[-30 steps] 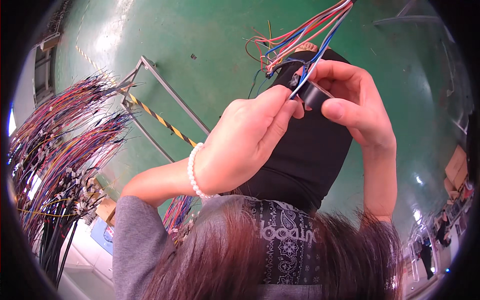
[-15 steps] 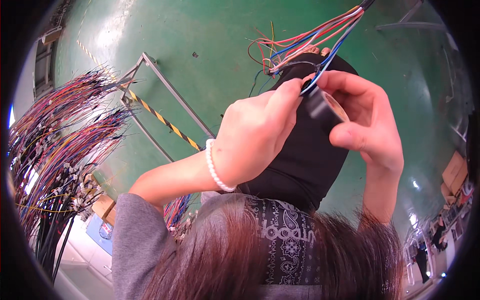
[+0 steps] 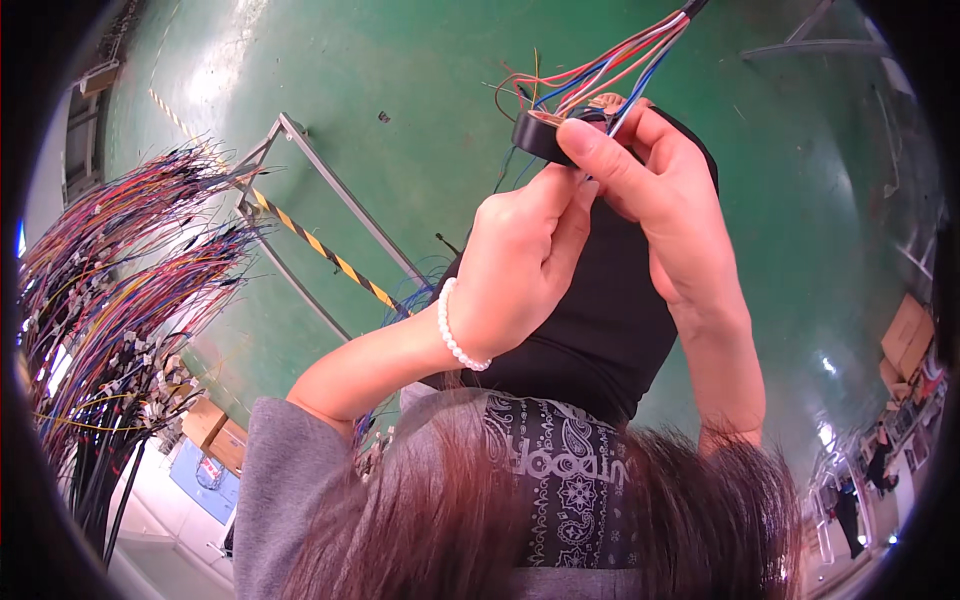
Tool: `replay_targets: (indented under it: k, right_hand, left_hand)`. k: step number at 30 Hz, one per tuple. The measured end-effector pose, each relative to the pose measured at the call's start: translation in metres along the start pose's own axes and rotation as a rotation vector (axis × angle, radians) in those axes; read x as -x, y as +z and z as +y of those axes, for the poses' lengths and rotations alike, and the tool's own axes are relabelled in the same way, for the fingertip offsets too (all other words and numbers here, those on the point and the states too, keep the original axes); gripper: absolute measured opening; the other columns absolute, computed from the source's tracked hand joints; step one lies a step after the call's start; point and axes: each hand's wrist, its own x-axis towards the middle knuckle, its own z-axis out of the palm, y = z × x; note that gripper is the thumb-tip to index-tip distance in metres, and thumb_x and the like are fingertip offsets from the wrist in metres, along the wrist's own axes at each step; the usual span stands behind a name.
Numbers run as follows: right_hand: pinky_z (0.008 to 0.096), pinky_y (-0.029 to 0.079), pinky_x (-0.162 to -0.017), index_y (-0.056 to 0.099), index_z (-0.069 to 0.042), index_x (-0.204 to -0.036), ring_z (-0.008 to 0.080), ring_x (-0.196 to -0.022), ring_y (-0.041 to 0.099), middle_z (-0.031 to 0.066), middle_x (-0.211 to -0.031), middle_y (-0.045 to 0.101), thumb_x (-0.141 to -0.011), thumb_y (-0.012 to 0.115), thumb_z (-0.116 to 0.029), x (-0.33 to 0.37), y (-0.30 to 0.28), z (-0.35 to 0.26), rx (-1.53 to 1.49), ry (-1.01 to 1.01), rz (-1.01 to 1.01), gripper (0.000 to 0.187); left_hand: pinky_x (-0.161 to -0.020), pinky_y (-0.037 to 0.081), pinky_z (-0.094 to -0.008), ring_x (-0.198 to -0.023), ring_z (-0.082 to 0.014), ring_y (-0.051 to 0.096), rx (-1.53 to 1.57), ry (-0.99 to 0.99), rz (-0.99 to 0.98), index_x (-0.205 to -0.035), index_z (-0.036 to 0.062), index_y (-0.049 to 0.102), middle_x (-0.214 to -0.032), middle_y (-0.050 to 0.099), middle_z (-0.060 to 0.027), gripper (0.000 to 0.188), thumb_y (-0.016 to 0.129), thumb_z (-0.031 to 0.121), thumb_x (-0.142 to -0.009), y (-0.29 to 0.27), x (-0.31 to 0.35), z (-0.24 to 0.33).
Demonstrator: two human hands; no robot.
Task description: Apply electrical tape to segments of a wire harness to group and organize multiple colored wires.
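Note:
A roll of black tape (image 3: 540,137) is gripped by my right hand (image 3: 665,195), thumb against its side and fingers curled behind. Close beneath it, my left hand (image 3: 520,255) pinches the wires; its fingertips touch or nearly touch those of the right. The bundle of red, white, blue and pink wires (image 3: 640,55) runs up from my hands to a black sleeve (image 3: 692,8) at the top edge. Loose wire ends fan out to the left behind the roll. My fingers hide the spot where tape and wires meet.
Thick bunches of many-coloured wires (image 3: 120,250) hang at the left. Beyond my left arm are a metal frame (image 3: 350,190) and a yellow-black striped bar (image 3: 320,247). Cardboard boxes (image 3: 905,340) stand at the right, and a person (image 3: 848,515) is at the far lower right.
My right hand has swung the tape roll from the right side of the wires over to their left. The wire bundle has shifted slightly left, and my left hand sits a little lower.

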Motion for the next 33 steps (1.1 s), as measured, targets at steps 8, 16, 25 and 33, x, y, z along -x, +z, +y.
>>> replay_targets:
  k: [8, 16, 25, 33]
  right_hand:
    - [0.0243, 0.048, -0.07, 0.062, -0.002, -0.095, 0.0082, -0.078, 0.058, 0.0039, -0.092, 0.064, -0.089, 0.069, -0.032, 0.007, -0.01, 0.01, -0.291, -0.044, -0.078, 0.031]
    - [0.0301, 0.044, -0.094, 0.059, -0.001, -0.09, 0.0113, -0.104, 0.055, 0.0088, -0.125, 0.055, -0.093, 0.064, -0.019, 0.011, -0.022, 0.04, -0.384, -0.204, -0.212, 0.019]
    - [0.0226, 0.044, -0.072, 0.059, 0.001, -0.104, 0.0089, -0.084, 0.054, 0.0057, -0.101, 0.056, -0.088, 0.069, -0.013, 0.043, -0.018, -0.03, 0.464, -0.423, -0.112, 0.024]
    - [0.0237, 0.051, -0.071, 0.05, 0.003, -0.121, 0.0113, -0.083, 0.062, 0.0093, -0.101, 0.065, -0.096, 0.056, -0.009, 0.036, -0.012, 0.004, 0.138, -0.473, 0.239, 0.028]
  left_hand:
    - [-0.053, 0.037, -0.0192, -0.056, -0.0051, 0.046, 0.331, -0.193, -0.147, -0.101, -0.0048, 0.056, -0.07, 0.051, 0.0042, 0.02, 0.046, 0.013, -0.101, -0.008, -0.006, 0.009]
    - [-0.045, 0.026, -0.0204, -0.051, -0.0006, 0.033, 0.408, -0.375, -0.273, -0.091, 0.0007, 0.055, -0.062, 0.039, 0.007, 0.023, 0.046, 0.019, -0.102, -0.024, -0.007, 0.016]
    - [-0.058, 0.048, -0.0429, -0.064, -0.0348, 0.059, -0.25, 0.282, -0.15, -0.097, 0.0012, 0.055, -0.071, 0.056, -0.0141, 0.018, 0.06, 0.0, -0.079, -0.004, -0.003, 0.002]
    - [-0.047, 0.018, -0.0227, -0.05, -0.007, 0.023, 0.637, -0.579, -0.413, -0.099, -0.007, 0.057, -0.061, 0.028, 0.006, 0.069, 0.026, 0.054, -0.092, -0.032, -0.008, 0.026]
